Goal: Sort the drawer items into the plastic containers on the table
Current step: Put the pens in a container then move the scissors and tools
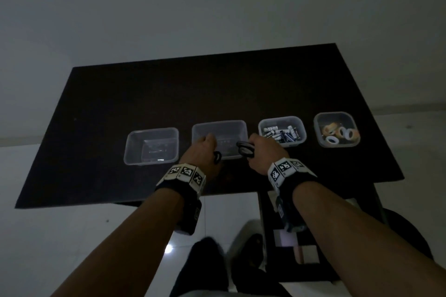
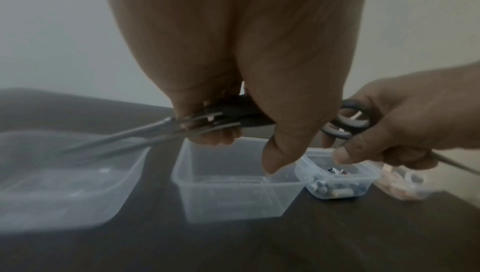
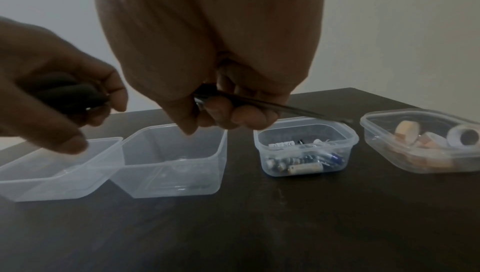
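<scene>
While the room is dim, the pale shiny floor [image 1: 60, 236] shows at the near end, with the person's dark legs [image 1: 205, 270] on it. Beside them, lower than the table top, sits what seems to be an open dark drawer [image 1: 301, 248] with pale flat things in it; what they are is too dark to tell.

Next come two bare arms with checkered bands on the wrists. The left hand [image 1: 205, 149] has its fingers curled round a pair of scissors [image 2: 182, 126] with black handles and thin grey metal blades. In the left wrist view those blades point to the left and a bit down, above the leftmost tub [image 2: 64, 194]. The right hand [image 1: 263, 152] has its fingers curled round a second pair of scissors [image 1: 245, 148], with the black handle loops sticking out toward the left hand. In the right wrist view its thin blades point to the right, over the battery tub [image 3: 306, 147]. Both hands are above the table, over the near edge of the second tub [image 1: 219, 137].

Under the hands is a flat, dark brown table [image 1: 169, 91]. Four see-through plastic tubs with round corners stand on it in a row. The two on the left look bare inside. The third holds small round batteries [image 1: 282, 134] lying on their sides. The fourth tub [image 1: 336, 129] holds rolls of tape [image 1: 337, 132], white and tan, shaped like rings.

Past the table is a plain, smooth, pale wall [image 1: 217, 7].
</scene>
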